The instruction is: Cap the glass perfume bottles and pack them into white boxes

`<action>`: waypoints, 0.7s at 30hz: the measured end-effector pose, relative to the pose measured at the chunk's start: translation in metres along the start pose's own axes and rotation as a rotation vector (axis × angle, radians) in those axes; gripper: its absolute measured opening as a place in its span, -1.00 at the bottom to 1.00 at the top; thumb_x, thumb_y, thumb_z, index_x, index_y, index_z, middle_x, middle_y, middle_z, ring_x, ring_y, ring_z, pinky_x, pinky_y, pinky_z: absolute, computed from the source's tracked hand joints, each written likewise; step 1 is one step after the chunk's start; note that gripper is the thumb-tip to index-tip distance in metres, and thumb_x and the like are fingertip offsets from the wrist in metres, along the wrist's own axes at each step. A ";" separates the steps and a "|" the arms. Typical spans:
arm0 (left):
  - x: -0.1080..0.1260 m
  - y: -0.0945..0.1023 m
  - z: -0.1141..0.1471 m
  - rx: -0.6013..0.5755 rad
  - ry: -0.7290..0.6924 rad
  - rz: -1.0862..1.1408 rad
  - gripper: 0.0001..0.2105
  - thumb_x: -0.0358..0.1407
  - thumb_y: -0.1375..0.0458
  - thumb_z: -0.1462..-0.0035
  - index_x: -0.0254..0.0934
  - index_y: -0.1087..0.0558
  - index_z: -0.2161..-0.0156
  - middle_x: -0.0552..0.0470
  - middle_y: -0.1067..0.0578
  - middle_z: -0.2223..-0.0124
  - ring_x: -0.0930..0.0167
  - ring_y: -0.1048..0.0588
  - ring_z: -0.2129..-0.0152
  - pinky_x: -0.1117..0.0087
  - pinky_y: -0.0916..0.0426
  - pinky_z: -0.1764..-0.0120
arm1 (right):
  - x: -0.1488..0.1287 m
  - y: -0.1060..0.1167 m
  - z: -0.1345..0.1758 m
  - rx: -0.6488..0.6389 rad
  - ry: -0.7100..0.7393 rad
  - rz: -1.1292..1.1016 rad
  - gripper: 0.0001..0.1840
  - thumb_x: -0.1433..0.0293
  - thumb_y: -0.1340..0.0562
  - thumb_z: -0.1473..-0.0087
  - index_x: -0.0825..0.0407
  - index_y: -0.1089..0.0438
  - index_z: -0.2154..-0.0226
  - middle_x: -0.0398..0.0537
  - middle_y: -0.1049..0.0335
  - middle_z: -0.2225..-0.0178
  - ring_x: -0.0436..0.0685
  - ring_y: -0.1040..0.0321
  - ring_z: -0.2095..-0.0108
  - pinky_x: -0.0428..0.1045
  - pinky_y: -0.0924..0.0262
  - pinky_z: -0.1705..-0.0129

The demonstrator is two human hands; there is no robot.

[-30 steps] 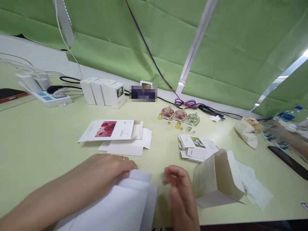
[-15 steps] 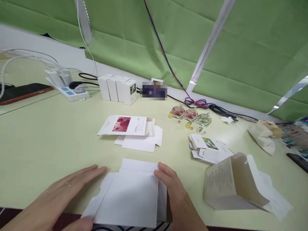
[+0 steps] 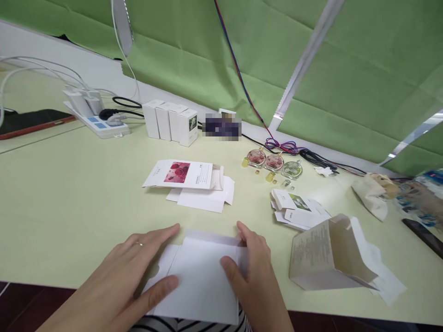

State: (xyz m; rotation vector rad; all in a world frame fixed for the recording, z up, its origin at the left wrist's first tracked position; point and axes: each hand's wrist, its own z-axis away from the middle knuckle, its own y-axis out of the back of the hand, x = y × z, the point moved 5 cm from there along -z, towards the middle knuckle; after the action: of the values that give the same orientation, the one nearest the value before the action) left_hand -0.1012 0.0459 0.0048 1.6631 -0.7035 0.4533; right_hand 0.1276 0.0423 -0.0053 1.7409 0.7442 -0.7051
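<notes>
A partly folded white cardboard box (image 3: 200,276), plain side up, lies at the table's front edge between my hands. My left hand (image 3: 138,263) is at its left flap, thumb on top and fingers stretched along the outer edge. On the right side, my right hand (image 3: 251,267) grips the box, thumb on the panel and fingers behind the side flap. Farther back lies a flattened box with a red rose picture (image 3: 177,172), on top of another white box blank (image 3: 204,199).
White boxes (image 3: 169,122) stand in a row near a power strip (image 3: 107,127). Round perfume bottles (image 3: 274,162) with loose caps lie at the back. To the right are a flattened green-picture box (image 3: 301,210), an open carton (image 3: 311,258) and a cloth pouch (image 3: 370,196).
My left hand has moved right and in over the left flap, its thumb now on the cardboard. My right thumb now presses on the panel. The box has shifted slightly right.
</notes>
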 end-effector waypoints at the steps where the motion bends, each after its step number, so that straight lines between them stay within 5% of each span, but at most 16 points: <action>1: 0.001 -0.001 -0.001 -0.005 -0.013 -0.002 -0.53 0.14 -0.05 -0.14 0.30 -0.30 -0.17 0.12 -0.51 -0.11 0.05 -0.42 -0.06 -0.12 -0.32 -0.08 | -0.003 0.001 -0.003 -0.002 -0.005 -0.006 -0.54 0.42 -0.20 -0.13 -0.07 -0.33 -0.10 -0.02 -0.44 0.18 0.24 -0.41 0.14 0.16 -0.38 0.05; 4: 0.002 -0.003 -0.002 -0.014 -0.010 -0.012 -0.50 0.16 -0.04 -0.14 0.16 -0.36 -0.16 0.06 -0.52 -0.11 0.07 -0.43 -0.05 -0.04 -0.36 -0.06 | -0.012 0.006 -0.010 -0.017 0.025 -0.066 -0.75 0.50 -0.15 -0.15 -0.07 -0.48 0.18 -0.10 -0.41 0.31 0.10 -0.43 0.32 -0.02 -0.39 0.28; 6: 0.001 -0.004 -0.003 -0.021 0.032 0.014 -0.46 0.18 -0.05 -0.13 0.09 -0.37 -0.16 0.03 -0.53 -0.08 0.11 -0.47 0.00 0.07 -0.43 0.00 | -0.020 0.018 -0.013 0.084 0.119 -0.075 -0.78 0.51 -0.16 -0.18 -0.08 -0.49 0.29 -0.13 -0.38 0.33 0.05 -0.42 0.35 -0.08 -0.35 0.37; 10: 0.001 -0.002 -0.005 -0.006 0.101 0.093 -0.48 0.15 -0.04 -0.16 0.03 -0.35 -0.16 0.05 -0.57 0.04 0.24 -0.54 0.09 0.26 -0.48 0.03 | -0.044 0.045 -0.008 0.364 0.545 0.028 -0.66 0.61 -0.18 -0.15 -0.18 -0.48 0.22 -0.11 -0.33 0.29 0.12 -0.36 0.20 0.02 -0.35 0.17; 12: 0.001 0.001 -0.006 0.038 0.101 0.106 -0.59 0.07 0.06 -0.26 0.07 -0.34 -0.12 0.10 -0.55 -0.01 0.28 -0.50 0.00 0.27 -0.42 -0.07 | -0.047 0.043 -0.004 0.220 0.661 0.075 -0.71 0.56 -0.20 -0.16 -0.18 -0.46 0.21 -0.09 -0.40 0.21 0.19 -0.34 0.08 0.13 -0.30 0.02; 14: -0.002 0.004 -0.005 0.080 0.124 0.114 -0.65 0.00 0.14 -0.31 0.08 -0.35 -0.08 0.15 -0.51 -0.09 0.31 -0.44 -0.10 0.29 -0.37 -0.14 | -0.039 0.033 -0.001 -0.032 0.631 0.095 -0.91 0.36 -0.28 -0.18 -0.15 -0.45 0.22 -0.06 -0.47 0.15 0.25 -0.36 0.02 0.17 -0.30 -0.01; 16: -0.006 0.006 -0.002 0.083 0.168 0.124 -0.66 0.00 0.14 -0.32 0.06 -0.37 -0.04 0.18 -0.52 -0.09 0.32 -0.47 -0.07 0.33 -0.39 -0.12 | -0.026 0.026 0.006 -0.194 0.561 0.080 -0.79 0.15 -0.36 -0.10 -0.13 -0.45 0.24 -0.04 -0.50 0.14 0.29 -0.39 -0.01 0.17 -0.33 -0.01; 21: -0.009 0.006 0.003 0.029 0.212 0.135 -0.63 0.10 0.05 -0.25 0.06 -0.40 0.00 0.19 -0.54 -0.05 0.30 -0.55 0.06 0.31 -0.48 -0.04 | -0.009 0.031 0.011 -0.131 0.480 0.018 -0.60 -0.01 -0.31 -0.10 -0.19 -0.41 0.07 0.03 -0.38 -0.09 0.36 -0.28 -0.17 0.25 -0.30 -0.13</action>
State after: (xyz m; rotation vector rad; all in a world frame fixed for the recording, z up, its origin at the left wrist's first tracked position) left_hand -0.1120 0.0437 0.0029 1.5718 -0.6558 0.7280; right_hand 0.1447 0.0233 0.0177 1.8106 1.0713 -0.2137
